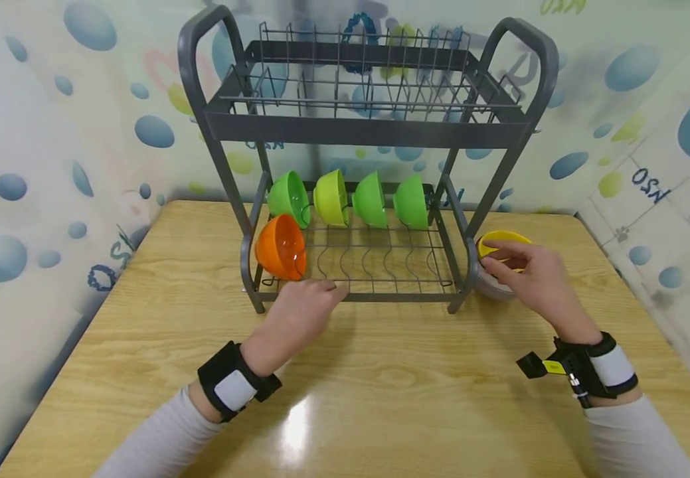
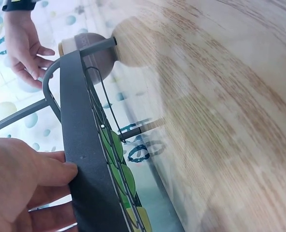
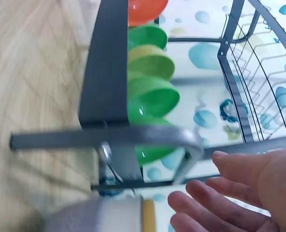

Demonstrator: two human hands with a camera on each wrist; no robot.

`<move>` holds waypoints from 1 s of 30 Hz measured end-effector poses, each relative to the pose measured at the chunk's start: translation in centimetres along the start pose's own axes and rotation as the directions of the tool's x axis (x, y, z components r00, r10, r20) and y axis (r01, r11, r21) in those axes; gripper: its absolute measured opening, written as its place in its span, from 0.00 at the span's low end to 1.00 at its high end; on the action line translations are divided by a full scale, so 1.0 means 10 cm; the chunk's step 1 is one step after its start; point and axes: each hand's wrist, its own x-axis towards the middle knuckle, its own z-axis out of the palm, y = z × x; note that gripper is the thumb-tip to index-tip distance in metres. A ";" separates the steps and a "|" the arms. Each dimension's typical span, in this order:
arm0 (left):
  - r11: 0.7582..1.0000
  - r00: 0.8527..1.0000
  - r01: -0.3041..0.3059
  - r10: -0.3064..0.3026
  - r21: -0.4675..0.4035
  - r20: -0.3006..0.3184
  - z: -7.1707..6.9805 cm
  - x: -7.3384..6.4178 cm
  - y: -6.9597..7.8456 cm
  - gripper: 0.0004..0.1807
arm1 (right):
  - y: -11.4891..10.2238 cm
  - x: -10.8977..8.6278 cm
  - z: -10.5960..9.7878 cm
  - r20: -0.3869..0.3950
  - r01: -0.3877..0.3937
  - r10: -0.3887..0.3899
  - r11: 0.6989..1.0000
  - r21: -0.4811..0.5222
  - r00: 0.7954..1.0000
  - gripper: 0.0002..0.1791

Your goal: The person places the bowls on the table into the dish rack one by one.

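Note:
A two-tier grey dish rack [image 1: 365,129] stands on the table. My left hand [image 1: 305,305] grips its lower front rail, the thumb [image 2: 60,173] against the bar and the other fingers reaching behind it. Beside the rack's right leg, my right hand [image 1: 526,275] hovers at a yellow bowl [image 1: 505,236] with fingers loosely bent, holding nothing. That bowl sits in a greyish bowl [image 1: 488,287], partly hidden by the hand. On the lower tier, an orange bowl [image 1: 280,249] leans at the front left. Three green bowls [image 3: 152,96] and a yellow-green bowl [image 1: 329,198] stand tilted in the back row.
The upper tier [image 1: 368,86] is a wire basket between two curved side handles. Wavy wire dividers [image 1: 386,262] run across the lower tier. A patterned wall [image 1: 82,119] rises behind the wooden table [image 1: 392,385].

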 end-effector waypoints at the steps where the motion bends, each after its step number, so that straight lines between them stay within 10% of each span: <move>1: 1.000 1.000 0.005 -0.005 -0.001 0.003 0.00 -0.01 0.00 0.23 | 0.02 0.01 -0.04 -0.027 -0.003 0.002 0.999 -0.036 1.000 0.21; 7: 0.999 0.999 0.032 -0.032 0.000 0.025 -0.02 -0.01 0.01 0.24 | 0.23 0.17 -0.27 -0.128 -0.079 0.053 0.975 -0.206 0.990 0.21; 17: 1.000 0.999 0.026 -0.026 -0.006 0.047 -0.05 0.03 0.04 0.26 | 0.70 0.35 -0.35 0.130 -0.244 0.297 0.916 -0.318 0.946 0.36; 30: 0.999 0.998 0.038 -0.038 0.013 0.043 -0.04 0.02 0.06 0.25 | 0.84 0.40 -0.28 0.205 -0.309 0.374 0.906 -0.291 0.904 0.36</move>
